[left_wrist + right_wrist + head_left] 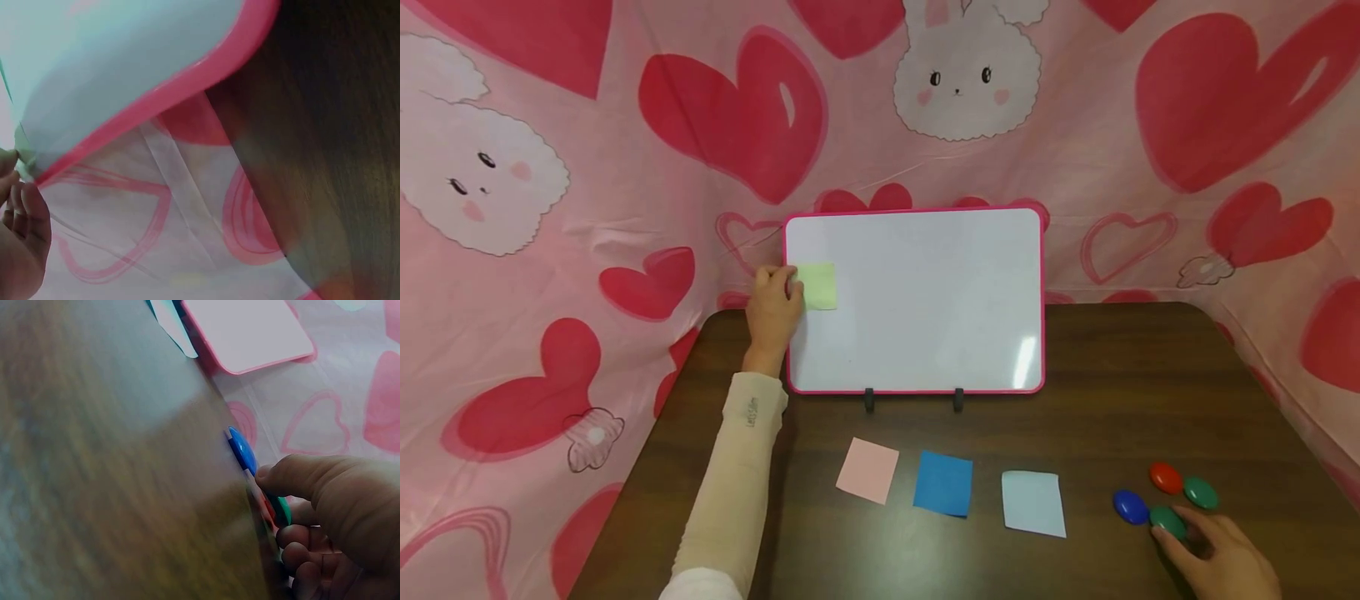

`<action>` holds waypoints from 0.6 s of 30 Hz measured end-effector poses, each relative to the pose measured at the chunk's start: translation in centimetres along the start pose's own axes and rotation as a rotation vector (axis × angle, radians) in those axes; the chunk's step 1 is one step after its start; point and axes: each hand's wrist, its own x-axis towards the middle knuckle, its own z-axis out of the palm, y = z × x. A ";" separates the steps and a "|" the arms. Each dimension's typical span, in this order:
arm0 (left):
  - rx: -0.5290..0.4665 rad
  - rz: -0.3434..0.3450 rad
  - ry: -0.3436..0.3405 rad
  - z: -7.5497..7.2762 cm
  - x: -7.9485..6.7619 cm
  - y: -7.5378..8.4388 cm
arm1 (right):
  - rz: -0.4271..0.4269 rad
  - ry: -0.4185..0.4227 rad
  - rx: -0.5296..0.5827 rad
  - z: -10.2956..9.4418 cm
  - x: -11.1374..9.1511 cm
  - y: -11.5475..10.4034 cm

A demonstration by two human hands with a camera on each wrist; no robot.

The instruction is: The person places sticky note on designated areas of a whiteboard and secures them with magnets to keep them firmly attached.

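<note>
My left hand (772, 312) pinches the left edge of a pale green sticky note (820, 287), which lies flat over the left side of a pink-framed whiteboard (925, 300). In the left wrist view the fingertips are right at the board's pink rim (150, 103). At the lower right, my right hand (1225, 557) pinches a round green magnet (1168, 522) between thumb and forefinger, low over the table. Close around it lie a blue magnet (1131, 507), a red magnet (1167, 478) and a second green magnet (1201, 492).
In front of the board, a pink note (868, 471), a dark blue note (943, 484) and a light blue note (1033, 502) lie in a row on the dark wooden table (1120, 417). Black feet (958, 400) prop the board up. A heart-print cloth (1097, 150) hangs behind.
</note>
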 end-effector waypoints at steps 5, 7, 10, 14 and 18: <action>0.088 0.091 0.028 0.7 -0.5 0.5 | 0.007 -0.024 -0.002 0.0 0.1 0.2; 0.104 0.126 0.028 1.0 -0.8 0.7 | 0.014 -0.043 -0.001 0.0 0.2 0.1; 0.102 0.144 -0.005 1.1 -1.1 1.0 | 0.020 -0.048 0.002 -0.1 0.2 0.0; 0.107 0.128 -0.061 1.2 -1.5 1.0 | 0.028 -0.058 0.003 0.0 0.2 -0.1; 0.111 0.118 -0.103 1.3 -1.5 1.1 | 0.015 -0.048 -0.001 0.0 0.2 -0.1</action>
